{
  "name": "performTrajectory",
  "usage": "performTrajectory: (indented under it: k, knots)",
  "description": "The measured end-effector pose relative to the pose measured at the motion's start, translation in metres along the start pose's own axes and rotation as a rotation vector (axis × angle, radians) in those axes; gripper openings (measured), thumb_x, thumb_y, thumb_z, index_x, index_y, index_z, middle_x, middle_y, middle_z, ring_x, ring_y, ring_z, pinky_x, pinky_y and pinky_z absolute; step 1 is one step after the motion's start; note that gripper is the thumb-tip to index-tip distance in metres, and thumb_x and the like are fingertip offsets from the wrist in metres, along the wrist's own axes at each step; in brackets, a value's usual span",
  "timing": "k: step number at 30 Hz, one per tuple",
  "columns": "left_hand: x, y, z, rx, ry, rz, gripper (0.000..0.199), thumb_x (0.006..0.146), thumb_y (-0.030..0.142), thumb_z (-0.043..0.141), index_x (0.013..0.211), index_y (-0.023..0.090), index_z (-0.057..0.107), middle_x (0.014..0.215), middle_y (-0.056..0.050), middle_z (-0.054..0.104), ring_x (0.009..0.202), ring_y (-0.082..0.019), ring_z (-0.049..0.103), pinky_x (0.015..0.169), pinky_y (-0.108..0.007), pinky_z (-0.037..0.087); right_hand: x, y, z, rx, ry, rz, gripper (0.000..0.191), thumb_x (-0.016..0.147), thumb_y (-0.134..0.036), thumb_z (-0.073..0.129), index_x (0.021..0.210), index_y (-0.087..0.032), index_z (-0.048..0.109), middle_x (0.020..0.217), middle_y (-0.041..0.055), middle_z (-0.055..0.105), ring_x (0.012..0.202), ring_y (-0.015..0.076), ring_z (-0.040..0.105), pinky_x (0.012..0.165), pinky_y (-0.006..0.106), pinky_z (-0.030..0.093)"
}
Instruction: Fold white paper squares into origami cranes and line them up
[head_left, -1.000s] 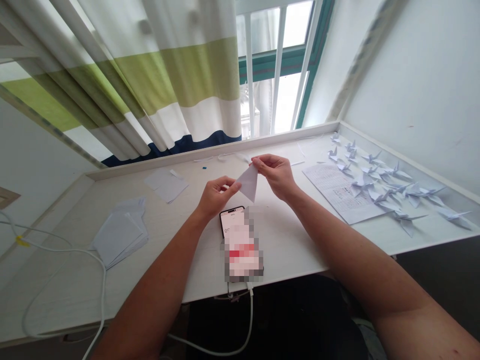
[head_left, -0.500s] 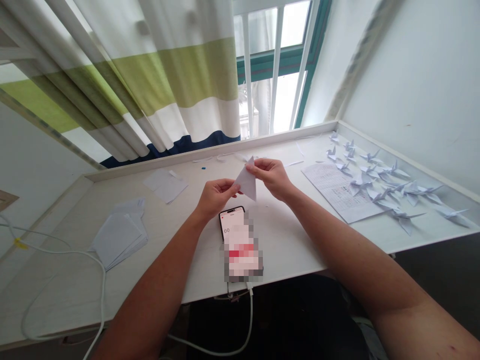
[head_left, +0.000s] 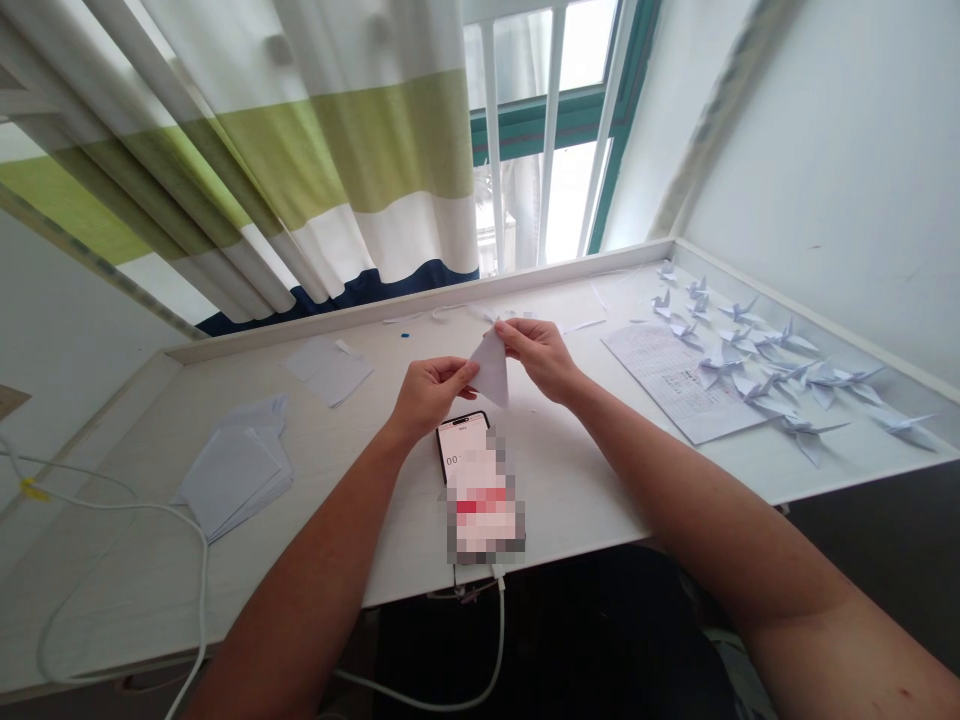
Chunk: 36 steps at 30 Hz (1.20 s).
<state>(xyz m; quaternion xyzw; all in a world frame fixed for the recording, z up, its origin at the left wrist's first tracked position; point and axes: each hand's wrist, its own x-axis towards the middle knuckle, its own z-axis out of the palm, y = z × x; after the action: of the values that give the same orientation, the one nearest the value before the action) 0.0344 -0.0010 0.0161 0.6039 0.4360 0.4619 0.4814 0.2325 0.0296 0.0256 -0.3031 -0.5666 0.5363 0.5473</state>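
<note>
Folded paper (head_left: pixel 492 374), one: left edge pinched by left hand (head_left: pixel 430 394), far tip by right hand (head_left: pixel 541 352). Hazard: skewed crease, from uneven pull.

Desk (head_left: pixel 585 490), white, with a raised rear rim. Phone (head_left: pixel 484 475), partly pixelated, lies face up near the front edge, a white cable (head_left: pixel 501 635) at its lower end. Left, a looped cord (head_left: pixel 203 600) bearing a yellow tag (head_left: pixel 32 489); right, a marked sheet (head_left: pixel 660 375). Behind, a banded curtain (head_left: pixel 360 145) hangs beside a green-framed window (head_left: pixel 581 105).
</note>
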Motion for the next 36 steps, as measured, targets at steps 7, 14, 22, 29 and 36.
performTrajectory:
  k: [7, 14, 22, 29, 36]
  knots:
    - [0.000, 0.001, 0.000, -0.008, -0.017, -0.025, 0.055, 0.075, 0.063, 0.087, 0.097, 0.013, 0.084, 0.089, -0.011, 0.082, 0.071, -0.022, 0.076, 0.072, -0.040, 0.068, 0.001, 0.000, -0.001, -0.041, 0.082, -0.081, 0.042, 0.083, -0.061, 0.081, 0.079, -0.020, 0.078, 0.080, 0.0038, 0.073, 0.077, 0.0165, 0.065, 0.080, 0.036, 0.059]
    - [-0.001, 0.004, 0.004, -0.028, -0.034, -0.049, 0.056, 0.074, 0.064, 0.088, 0.096, 0.013, 0.083, 0.085, -0.010, 0.081, 0.069, -0.023, 0.077, 0.070, -0.041, 0.069, 0.004, 0.006, -0.001, -0.047, 0.144, -0.055, 0.041, 0.088, -0.059, 0.076, 0.078, -0.019, 0.075, 0.076, 0.0024, 0.069, 0.072, 0.0142, 0.062, 0.077, 0.033, 0.059]
    - [-0.001, 0.004, 0.001, -0.060, -0.025, -0.065, 0.055, 0.076, 0.064, 0.086, 0.097, 0.013, 0.082, 0.085, -0.010, 0.081, 0.074, -0.025, 0.079, 0.076, -0.043, 0.070, 0.002, 0.010, 0.000, -0.079, 0.067, -0.054, 0.047, 0.080, -0.064, 0.082, 0.078, -0.018, 0.076, 0.075, 0.0025, 0.072, 0.071, 0.0151, 0.062, 0.070, 0.032, 0.057]
    - [-0.001, 0.006, 0.002, -0.069, -0.028, -0.061, 0.053, 0.075, 0.063, 0.088, 0.093, 0.013, 0.081, 0.087, -0.009, 0.081, 0.077, -0.024, 0.078, 0.080, -0.044, 0.070, 0.003, 0.012, -0.001, -0.054, 0.038, 0.007, 0.049, 0.077, -0.066, 0.084, 0.079, -0.018, 0.078, 0.078, 0.0041, 0.074, 0.073, 0.0159, 0.064, 0.073, 0.033, 0.059]
    - [0.000, 0.004, 0.002, -0.133, -0.028, -0.114, 0.052, 0.076, 0.061, 0.088, 0.094, 0.013, 0.081, 0.085, -0.009, 0.081, 0.074, -0.023, 0.079, 0.079, -0.043, 0.070, 0.004, 0.015, 0.000, -0.063, 0.088, -0.003, 0.052, 0.075, -0.070, 0.084, 0.079, -0.018, 0.077, 0.077, 0.0040, 0.074, 0.071, 0.0157, 0.063, 0.070, 0.032, 0.058]
